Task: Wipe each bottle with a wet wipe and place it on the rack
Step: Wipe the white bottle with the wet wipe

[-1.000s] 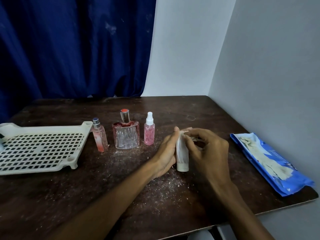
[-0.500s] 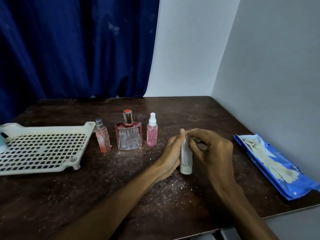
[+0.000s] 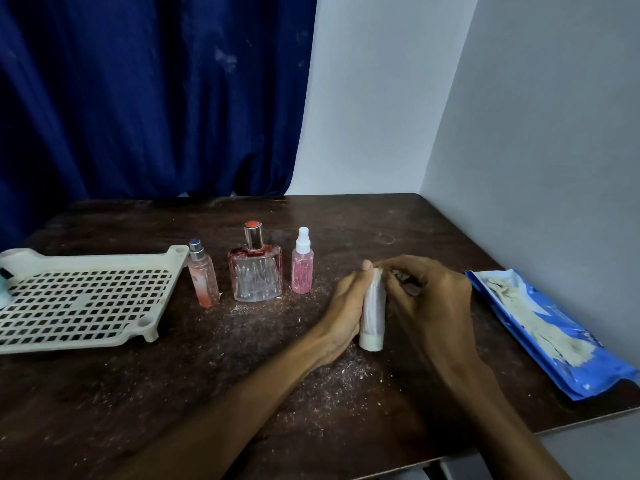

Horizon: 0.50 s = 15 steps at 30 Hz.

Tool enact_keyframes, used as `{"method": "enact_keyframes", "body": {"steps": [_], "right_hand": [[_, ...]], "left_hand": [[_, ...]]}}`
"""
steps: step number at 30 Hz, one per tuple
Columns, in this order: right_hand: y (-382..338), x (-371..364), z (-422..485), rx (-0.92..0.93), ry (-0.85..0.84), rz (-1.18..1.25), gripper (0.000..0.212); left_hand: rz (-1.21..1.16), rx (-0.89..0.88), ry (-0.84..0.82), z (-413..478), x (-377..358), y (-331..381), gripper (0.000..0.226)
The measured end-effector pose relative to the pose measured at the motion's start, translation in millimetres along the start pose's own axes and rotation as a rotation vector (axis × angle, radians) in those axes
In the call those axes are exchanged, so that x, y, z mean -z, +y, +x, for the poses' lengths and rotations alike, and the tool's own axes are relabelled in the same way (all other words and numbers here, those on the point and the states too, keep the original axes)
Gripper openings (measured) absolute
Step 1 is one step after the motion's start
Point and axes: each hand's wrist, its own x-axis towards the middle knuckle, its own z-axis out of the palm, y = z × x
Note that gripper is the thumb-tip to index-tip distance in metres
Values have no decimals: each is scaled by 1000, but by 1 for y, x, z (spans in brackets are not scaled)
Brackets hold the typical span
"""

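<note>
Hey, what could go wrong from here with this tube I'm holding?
The white tube stands cap-down on the dusty table, so its cap may pick up grit.
The pink spray bottle stands between it and the rack, near your left hand; carrying across could topple it.

Rack (image 3: 97, 261) cut off left; wipe (image 3: 378, 271) mostly hidden.

Right of the cream, square-holed rack (image 3: 104, 259), a slim pink bottle (image 3: 202, 278), a clear red-capped bottle (image 3: 255, 278), a pink spray bottle (image 3: 302, 271), a white tube (image 3: 373, 313) and a blue wipe pack (image 3: 554, 341) are standing out against the dark brown, pale-speckled table (image 3: 173, 393).
</note>
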Motion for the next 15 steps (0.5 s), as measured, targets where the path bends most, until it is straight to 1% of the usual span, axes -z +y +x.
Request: {"method": "enact_keyframes", "body": {"steps": [2,4,7,9,11,13,15], "right_hand": [[-4,0,-1,62,-10,-10,13],[-7,1,-6,105,-50,-6,18],[-2,5,-8,58,-36,0,20],[1,6,-3,16,-26,-4,19],[-2,5,3,41,-28,-35,15],[-6,4,4,105,-58,-74,14],[-7,6,3,129,-76,-90,14]], "left_hand": [[-4,5,-9,0,1,-2,41],[-17,11,-9,-1,2,-1,42],[-9,-8,-45,-2,0,1,45],[6,-14,-32,-3,-3,4,47],[42,-25,-30,-2,-3,1,50],[55,-27,-33,-3,-2,-1,48],[67,-26,-39,-4,-1,-2,45]]}}
